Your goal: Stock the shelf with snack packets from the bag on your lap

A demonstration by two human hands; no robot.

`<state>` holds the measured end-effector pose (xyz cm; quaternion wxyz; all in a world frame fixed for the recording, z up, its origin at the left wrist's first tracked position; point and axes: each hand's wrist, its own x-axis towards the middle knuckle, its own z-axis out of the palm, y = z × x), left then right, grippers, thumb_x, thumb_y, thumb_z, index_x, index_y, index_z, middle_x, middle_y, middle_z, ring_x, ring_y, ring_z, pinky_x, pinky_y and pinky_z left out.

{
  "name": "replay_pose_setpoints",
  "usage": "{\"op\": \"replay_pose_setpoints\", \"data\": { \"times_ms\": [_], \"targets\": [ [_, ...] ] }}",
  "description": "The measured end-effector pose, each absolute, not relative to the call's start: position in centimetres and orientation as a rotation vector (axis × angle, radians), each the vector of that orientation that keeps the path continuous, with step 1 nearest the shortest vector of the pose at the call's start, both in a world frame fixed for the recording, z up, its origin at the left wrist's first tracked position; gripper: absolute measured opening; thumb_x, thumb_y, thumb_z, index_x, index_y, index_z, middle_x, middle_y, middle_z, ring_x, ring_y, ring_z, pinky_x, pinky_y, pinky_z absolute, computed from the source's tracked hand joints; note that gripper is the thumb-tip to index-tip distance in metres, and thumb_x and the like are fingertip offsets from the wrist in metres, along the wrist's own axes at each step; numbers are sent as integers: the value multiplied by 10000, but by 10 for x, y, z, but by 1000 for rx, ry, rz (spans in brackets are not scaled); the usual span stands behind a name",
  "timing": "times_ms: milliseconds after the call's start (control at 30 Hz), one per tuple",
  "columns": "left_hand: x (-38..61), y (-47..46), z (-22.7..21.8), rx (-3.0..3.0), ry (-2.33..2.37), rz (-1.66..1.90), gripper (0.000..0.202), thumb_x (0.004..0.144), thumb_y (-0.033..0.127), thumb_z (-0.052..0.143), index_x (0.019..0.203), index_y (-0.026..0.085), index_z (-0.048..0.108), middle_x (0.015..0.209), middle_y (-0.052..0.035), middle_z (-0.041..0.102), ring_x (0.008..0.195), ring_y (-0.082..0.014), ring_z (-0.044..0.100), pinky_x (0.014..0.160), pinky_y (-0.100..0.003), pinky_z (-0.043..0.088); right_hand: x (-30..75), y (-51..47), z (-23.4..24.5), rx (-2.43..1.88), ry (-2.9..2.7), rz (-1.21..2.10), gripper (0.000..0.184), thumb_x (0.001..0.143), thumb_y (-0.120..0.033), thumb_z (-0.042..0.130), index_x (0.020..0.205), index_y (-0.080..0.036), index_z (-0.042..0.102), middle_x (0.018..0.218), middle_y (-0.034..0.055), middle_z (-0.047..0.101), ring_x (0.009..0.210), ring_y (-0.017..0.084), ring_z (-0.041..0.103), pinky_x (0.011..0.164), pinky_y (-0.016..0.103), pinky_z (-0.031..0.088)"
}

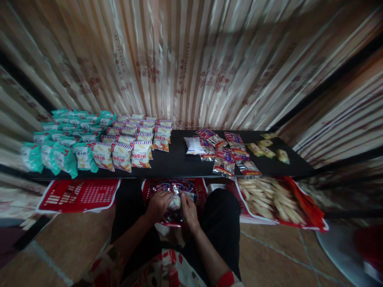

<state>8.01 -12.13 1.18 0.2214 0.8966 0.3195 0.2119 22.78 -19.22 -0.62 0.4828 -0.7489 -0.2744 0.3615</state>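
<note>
Both my hands reach down into a red basket (201, 191) of snack packets between my knees. My left hand (158, 205) curls its fingers onto a small pale packet (175, 202) at the basket's middle. My right hand (189, 210) presses against the same packet from the right, fingers closed on it. Above the basket runs a black shelf (176, 161). On its left lie rows of teal packets (64, 139) and red-white-blue striped packets (134, 139). Red and purple packets (223, 153) lie loose at its middle right.
Small yellow packets (267, 149) lie at the shelf's right end. An empty red basket (79, 194) sits on the floor at the left. A red bag of long pale wafers (272, 199) lies at the right. A striped curtain (191, 63) hangs behind the shelf.
</note>
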Motion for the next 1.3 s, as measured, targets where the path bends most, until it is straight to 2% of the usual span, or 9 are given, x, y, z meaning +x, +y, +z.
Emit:
{"op": "replay_pose_setpoints", "data": {
  "times_ms": [100, 300, 500, 667, 767, 933, 1133, 1300],
  "targets": [
    [81, -115, 17, 2418, 940, 531, 301, 913, 270, 380, 1027, 193, 648, 992, -71, 691, 944, -203, 615, 886, -354, 472, 226, -196, 3, -1757, -880, 972, 390, 814, -531, 492, 939, -235, 714, 866, 20, 707, 885, 223, 615, 846, 317, 434],
    [80, -103, 23, 2248, 1021, 408, 238, 861, 308, 474, 973, 227, 669, 990, -40, 693, 952, -187, 617, 901, -293, 450, 227, -200, 3, -1668, -1027, 1004, 397, 700, -476, 672, 1014, -235, 700, 920, 36, 716, 877, 237, 630, 865, 345, 449],
    [81, -92, 33, 2082, 1036, 288, 288, 812, 391, 531, 1006, 221, 659, 964, -20, 704, 870, -176, 636, 796, -255, 468, 226, -201, -4, -1640, -967, 1040, 488, 723, -538, 631, 1057, -184, 678, 843, 54, 715, 768, 224, 636, 711, 311, 497],
    [80, -85, 36, 1911, 983, 310, 343, 798, 441, 527, 996, 196, 662, 920, -23, 717, 811, -160, 650, 739, -231, 485, 227, -198, -1, -1623, -871, 1029, 501, 706, -616, 600, 912, -167, 678, 741, 51, 697, 671, 213, 614, 605, 296, 491],
    [79, -83, 33, 1832, 1004, 375, 329, 778, 411, 555, 990, 185, 665, 939, -34, 716, 830, -165, 653, 751, -235, 488, 228, -196, 2, -1598, -744, 1038, 520, 678, -644, 610, 882, -168, 665, 697, 40, 687, 619, 200, 602, 570, 292, 485],
    [84, -87, 21, 1499, 998, 510, 400, 722, 357, 644, 1065, 152, 611, 912, -55, 706, 802, -162, 655, 739, -260, 503, 232, -193, 1, -1566, -592, 1029, 552, 662, -657, 619, 891, -156, 660, 706, 38, 698, 655, 207, 629, 625, 304, 502],
    [96, -99, 15, 1173, 970, 640, 428, 651, 416, 740, 965, 143, 636, 919, -79, 696, 845, -182, 657, 794, -302, 510, 230, -188, 2, -1569, -438, 1013, 567, 647, -679, 610, 851, -154, 665, 715, 47, 708, 676, 221, 651, 612, 300, 505],
    [100, -107, 19, 1147, 958, 644, 463, 632, 428, 756, 974, 141, 634, 980, -99, 691, 894, -203, 655, 823, -326, 510, 228, -185, 9, -1550, -374, 1004, 550, 673, -660, 598, 873, -152, 665, 721, 50, 716, 668, 212, 650, 610, 292, 501]
  ]
}}
